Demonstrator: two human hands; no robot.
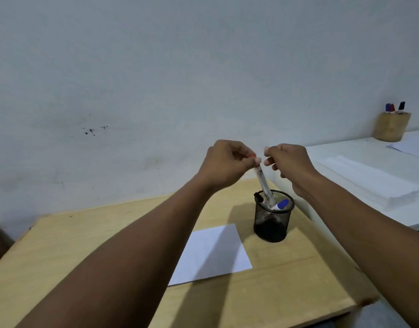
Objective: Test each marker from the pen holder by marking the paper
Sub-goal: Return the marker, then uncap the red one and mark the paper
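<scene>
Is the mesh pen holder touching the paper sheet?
Apart. The head view shows bare wooden desk between the mesh pen holder and the paper sheet's nearest corner.

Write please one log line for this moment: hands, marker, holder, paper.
left hand: grips marker top | right hand: at the top too | marker: lower end in pen holder | paper: unmarked

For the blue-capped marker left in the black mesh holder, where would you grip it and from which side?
Grip the blue-capped marker by its cap end, the only part above the rim of the mesh holder. It leans toward the right rim, so coming from above and the right looks best, probably once the left hand lifts away the white marker crossing the holder's opening.
</scene>
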